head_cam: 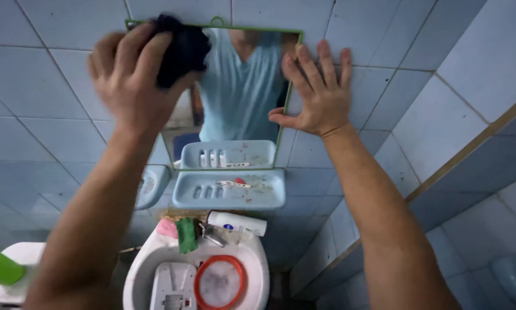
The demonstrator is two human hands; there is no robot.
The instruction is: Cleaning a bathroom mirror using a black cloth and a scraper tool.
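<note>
Left hand: your left hand (pixel 133 80) is sitting at about 11 o'clock in the view, fingers curled and gripping a dark cloth (pixel 180 47).
Dark cloth: it is bunching under your fingertips and pressing against the top left corner of the mirror (pixel 240 97).
Right hand: your right hand (pixel 318 95) is lying open and flat at about 1 o'clock, fingers spread and pointing up, holding nothing.
Right hand contact: the palm is resting on the blue wall tiles (pixel 45 86), with the thumb and nearest fingers reaching over the mirror's right green edge.
Mirror: it is hanging on the tiled wall at 12 o'clock, green framed, and reflecting a light blue shirt.
Soap shelf: a pale blue soap shelf (pixel 269 198) is sitting just below the mirror, near the centre, carrying small bits that are too small to tell apart.
Bottle: a white bottle (pixel 238 223) is lying on its side just under the shelf, toward 6 o'clock.
Sink: the white sink (pixel 252 258) is sitting at 6 o'clock, bearing a pink soap (pixel 167 228) and a green rag (pixel 185 235) at its back rim beside the tap (pixel 212 234).
Basin contents: a red ring (pixel 220 282) is lying inside the sink around foamy water, with a white plastic piece (pixel 173 286) just at its 9 o'clock side.
Green cup: a green cup (pixel 0 267) is standing at 8 o'clock, well apart from both hands.
</note>
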